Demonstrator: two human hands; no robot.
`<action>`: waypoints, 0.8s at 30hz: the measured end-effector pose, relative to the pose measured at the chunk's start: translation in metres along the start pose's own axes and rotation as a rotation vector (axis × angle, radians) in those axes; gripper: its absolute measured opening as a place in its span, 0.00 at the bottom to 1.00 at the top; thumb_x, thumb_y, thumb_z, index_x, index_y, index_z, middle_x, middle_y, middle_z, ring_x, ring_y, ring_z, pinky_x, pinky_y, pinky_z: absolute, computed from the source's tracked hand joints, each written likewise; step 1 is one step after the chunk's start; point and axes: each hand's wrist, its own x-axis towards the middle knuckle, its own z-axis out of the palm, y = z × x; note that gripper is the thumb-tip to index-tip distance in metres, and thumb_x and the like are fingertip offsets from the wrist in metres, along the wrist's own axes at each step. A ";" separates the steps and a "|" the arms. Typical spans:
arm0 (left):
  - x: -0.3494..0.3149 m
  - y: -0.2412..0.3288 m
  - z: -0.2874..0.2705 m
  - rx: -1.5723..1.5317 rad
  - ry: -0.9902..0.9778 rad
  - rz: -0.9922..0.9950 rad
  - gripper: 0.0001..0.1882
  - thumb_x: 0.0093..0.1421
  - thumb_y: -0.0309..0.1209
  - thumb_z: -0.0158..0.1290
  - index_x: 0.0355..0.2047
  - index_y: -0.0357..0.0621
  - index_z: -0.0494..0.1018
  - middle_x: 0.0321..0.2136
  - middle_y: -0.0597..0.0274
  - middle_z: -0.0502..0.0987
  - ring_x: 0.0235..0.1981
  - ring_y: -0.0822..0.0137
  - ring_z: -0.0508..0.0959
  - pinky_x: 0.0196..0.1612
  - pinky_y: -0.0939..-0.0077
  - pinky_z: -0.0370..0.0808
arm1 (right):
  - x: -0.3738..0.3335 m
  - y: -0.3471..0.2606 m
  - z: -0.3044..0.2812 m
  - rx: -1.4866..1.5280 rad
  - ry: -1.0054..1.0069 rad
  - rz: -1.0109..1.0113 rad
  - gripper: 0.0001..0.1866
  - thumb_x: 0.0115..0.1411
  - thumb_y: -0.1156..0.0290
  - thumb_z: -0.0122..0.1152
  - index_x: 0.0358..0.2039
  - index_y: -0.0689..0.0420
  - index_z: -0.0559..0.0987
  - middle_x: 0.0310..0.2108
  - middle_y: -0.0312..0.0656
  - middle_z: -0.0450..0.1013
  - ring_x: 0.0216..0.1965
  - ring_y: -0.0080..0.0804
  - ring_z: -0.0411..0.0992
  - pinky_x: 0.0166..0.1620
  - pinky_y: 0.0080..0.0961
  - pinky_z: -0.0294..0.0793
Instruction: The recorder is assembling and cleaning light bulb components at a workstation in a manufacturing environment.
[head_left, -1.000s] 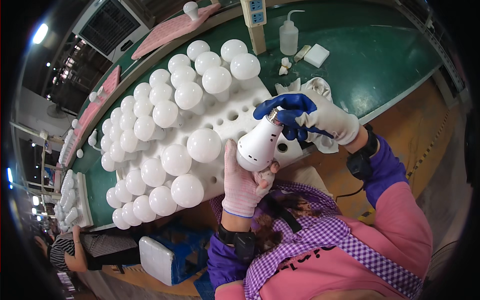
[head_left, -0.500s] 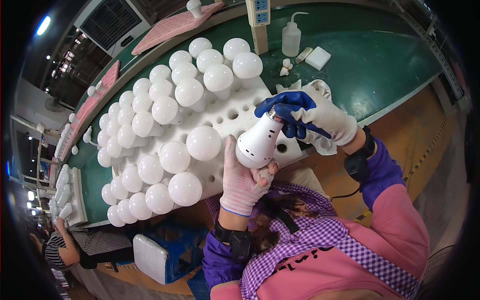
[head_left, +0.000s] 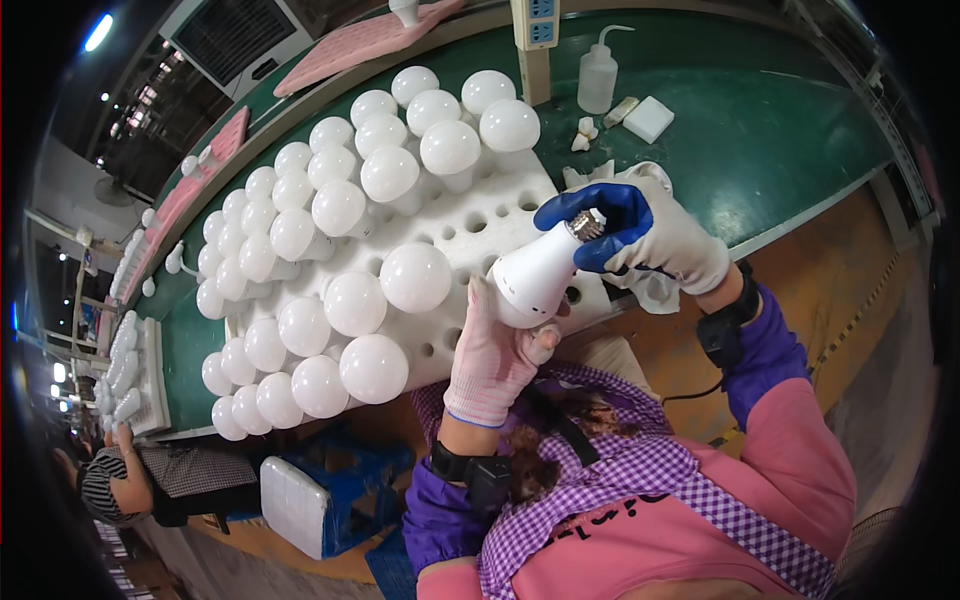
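A white light bulb [head_left: 535, 274] is held between my two hands, its metal screw base tilted up to the right. My left hand [head_left: 492, 362], in a pink-and-white striped knit glove, cups the rounded globe end from below; bare fingertips show. Around the base end curl the fingers of my right hand [head_left: 640, 230], in a white glove with blue coated fingers. Some of its fingers are hidden behind the bulb. To the left, a white foam tray [head_left: 455, 262] with holes carries rows of bulbs [head_left: 415, 278], globes up.
On the green table [head_left: 740, 110] stand a squeeze bottle [head_left: 597, 78], a white block [head_left: 648, 119] and a white rag [head_left: 655, 285]. A power socket post [head_left: 537, 50] rises behind the tray. A blue stool [head_left: 340, 495] is below left; another person [head_left: 125, 480] works at far left.
The bulb has turned about its axis and tilted further right, showing more of its screw base. My right hand's fingers have shifted around that base. The whole view has moved slightly.
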 end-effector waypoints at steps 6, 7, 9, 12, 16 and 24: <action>-0.009 -0.004 0.007 0.592 0.022 0.350 0.48 0.52 0.47 0.63 0.62 0.43 0.47 0.53 0.49 0.63 0.43 0.60 0.75 0.38 0.72 0.78 | -0.003 -0.003 -0.002 -0.002 -0.011 0.013 0.25 0.46 0.78 0.73 0.47 0.61 0.78 0.43 0.36 0.76 0.43 0.20 0.71 0.50 0.18 0.71; -0.010 -0.005 0.009 0.781 0.059 0.492 0.50 0.51 0.44 0.65 0.63 0.43 0.44 0.55 0.49 0.61 0.45 0.59 0.74 0.41 0.71 0.78 | -0.003 -0.002 -0.002 -0.013 -0.015 0.004 0.25 0.46 0.77 0.73 0.47 0.61 0.78 0.43 0.37 0.76 0.44 0.20 0.71 0.50 0.18 0.71; -0.006 -0.008 0.003 0.859 0.043 0.658 0.53 0.50 0.42 0.66 0.64 0.42 0.42 0.56 0.49 0.60 0.45 0.59 0.74 0.42 0.71 0.78 | -0.004 0.000 -0.001 0.029 -0.008 -0.017 0.26 0.46 0.76 0.74 0.47 0.60 0.77 0.43 0.36 0.76 0.44 0.21 0.71 0.51 0.19 0.71; -0.010 0.003 0.005 0.850 0.092 0.394 0.51 0.51 0.46 0.64 0.64 0.40 0.44 0.56 0.48 0.60 0.44 0.58 0.75 0.41 0.70 0.78 | -0.006 0.008 -0.009 -0.045 -0.094 -0.128 0.32 0.43 0.77 0.74 0.52 0.61 0.74 0.47 0.38 0.76 0.47 0.22 0.71 0.53 0.21 0.70; -0.006 0.016 -0.028 0.045 -0.316 -0.019 0.45 0.56 0.46 0.59 0.63 0.37 0.48 0.57 0.47 0.60 0.45 0.56 0.76 0.42 0.66 0.78 | -0.008 0.005 -0.003 -0.009 -0.125 -0.092 0.32 0.41 0.76 0.76 0.50 0.63 0.75 0.48 0.41 0.75 0.48 0.26 0.71 0.54 0.24 0.70; -0.010 -0.001 0.003 0.722 -0.059 0.439 0.48 0.55 0.39 0.61 0.66 0.37 0.43 0.59 0.47 0.58 0.59 0.56 0.64 0.55 0.65 0.70 | -0.008 -0.002 -0.001 0.098 -0.076 0.006 0.32 0.41 0.76 0.76 0.50 0.62 0.76 0.47 0.41 0.75 0.48 0.26 0.71 0.53 0.24 0.71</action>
